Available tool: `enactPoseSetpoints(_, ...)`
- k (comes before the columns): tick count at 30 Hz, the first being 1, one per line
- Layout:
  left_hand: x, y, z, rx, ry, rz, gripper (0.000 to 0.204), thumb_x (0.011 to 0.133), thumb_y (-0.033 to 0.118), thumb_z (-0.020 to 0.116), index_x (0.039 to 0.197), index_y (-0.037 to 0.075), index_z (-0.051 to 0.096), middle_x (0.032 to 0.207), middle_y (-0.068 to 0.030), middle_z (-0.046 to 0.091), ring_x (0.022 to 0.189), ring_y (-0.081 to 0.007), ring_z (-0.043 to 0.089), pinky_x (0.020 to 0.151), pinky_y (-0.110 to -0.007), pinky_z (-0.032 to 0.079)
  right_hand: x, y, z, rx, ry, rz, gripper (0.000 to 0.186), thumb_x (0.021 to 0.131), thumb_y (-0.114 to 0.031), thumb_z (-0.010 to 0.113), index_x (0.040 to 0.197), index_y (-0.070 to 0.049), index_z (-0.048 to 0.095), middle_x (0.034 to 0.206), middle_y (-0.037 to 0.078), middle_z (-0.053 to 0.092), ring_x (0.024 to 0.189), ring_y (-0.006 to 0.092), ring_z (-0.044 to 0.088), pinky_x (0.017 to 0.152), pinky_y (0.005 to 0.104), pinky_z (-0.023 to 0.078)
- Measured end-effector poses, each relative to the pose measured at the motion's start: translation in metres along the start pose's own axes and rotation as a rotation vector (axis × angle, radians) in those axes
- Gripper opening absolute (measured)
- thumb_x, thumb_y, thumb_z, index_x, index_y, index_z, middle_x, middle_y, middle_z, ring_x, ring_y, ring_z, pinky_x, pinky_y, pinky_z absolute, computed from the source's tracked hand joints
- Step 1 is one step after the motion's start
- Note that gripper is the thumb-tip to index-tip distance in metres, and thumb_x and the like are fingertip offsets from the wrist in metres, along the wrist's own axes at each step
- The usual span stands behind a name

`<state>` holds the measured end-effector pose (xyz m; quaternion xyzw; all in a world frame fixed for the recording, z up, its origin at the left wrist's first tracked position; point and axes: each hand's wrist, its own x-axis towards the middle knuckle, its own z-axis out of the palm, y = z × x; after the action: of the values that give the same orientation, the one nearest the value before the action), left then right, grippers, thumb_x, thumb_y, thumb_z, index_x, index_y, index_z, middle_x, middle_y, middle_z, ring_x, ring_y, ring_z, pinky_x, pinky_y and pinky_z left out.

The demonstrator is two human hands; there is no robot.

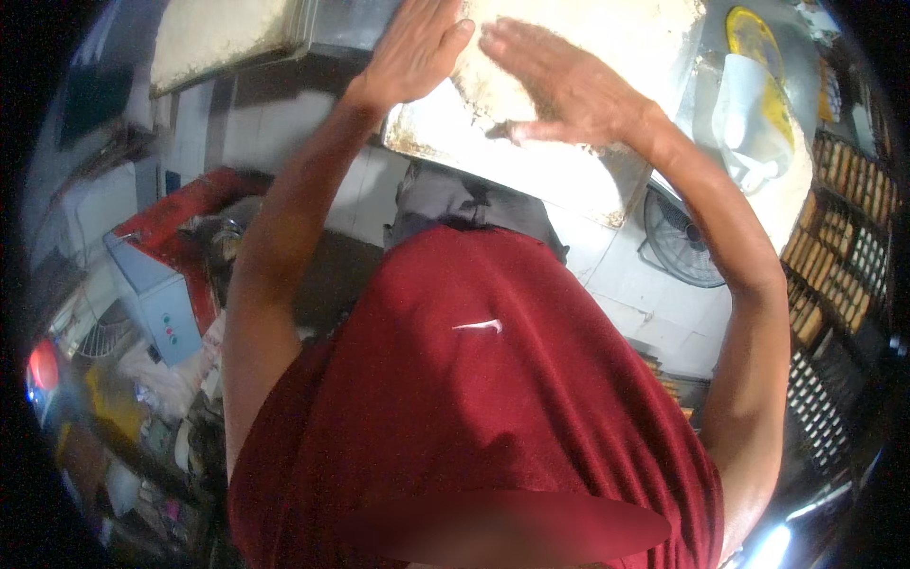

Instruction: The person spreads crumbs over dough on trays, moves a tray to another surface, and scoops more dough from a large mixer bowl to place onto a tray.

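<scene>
My left hand (412, 57) lies over a brightly lit, pale board (559, 180) with worn, stained edges. Its fingers stretch away from me and partly leave the picture at the top; the thumb stands out to the right. To the right, my right hand (578, 95) is spread over the same board, fingers pointing up and left, slightly blurred. Nothing shows between the fingers of either hand. A dark patch sits by my right thumb tip, and I cannot make out what it is. Glare hides what lies on the board under the palms.
Another worn pale board (218, 38) is at the upper left. A grey control box (156, 294) with buttons adjoins a red frame (180, 209). On the right are a translucent white container (754, 119), a yellow-rimmed round object (754, 38), a fan (678, 237) and racks (834, 237) of light-brown pieces.
</scene>
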<state>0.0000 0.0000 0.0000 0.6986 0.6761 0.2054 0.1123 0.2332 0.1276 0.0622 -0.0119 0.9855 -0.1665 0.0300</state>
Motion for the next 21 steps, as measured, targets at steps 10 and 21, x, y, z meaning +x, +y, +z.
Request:
enactPoseSetpoints(10,-0.010,0.010,-0.001,-0.080,-0.001,-0.053,0.061,0.105,0.025,0.036,0.152,-0.012,0.028,0.161,-0.0323,0.025,0.152,-0.0418,0.019,0.127,-0.046,0.013,0.006,-0.019,0.009,0.092,0.024,0.067,0.110,0.090,-0.072,0.053,0.151,0.016,0.027,0.155,0.039,0.029,0.150,0.0478,0.024,0.126,0.0485,0.018)
enactPoseSetpoints(21,-0.019,0.008,0.005,-0.044,0.004,-0.071,0.062,0.105,0.027,0.034,0.153,-0.011,0.028,0.162,-0.0303,0.024,0.154,-0.0390,0.017,0.128,-0.045,0.010,-0.001,-0.035,0.022,-0.045,0.002,0.046,0.110,0.092,-0.074,0.047,0.149,0.018,0.028,0.155,0.039,0.029,0.149,0.0487,0.025,0.126,0.0493,0.018)
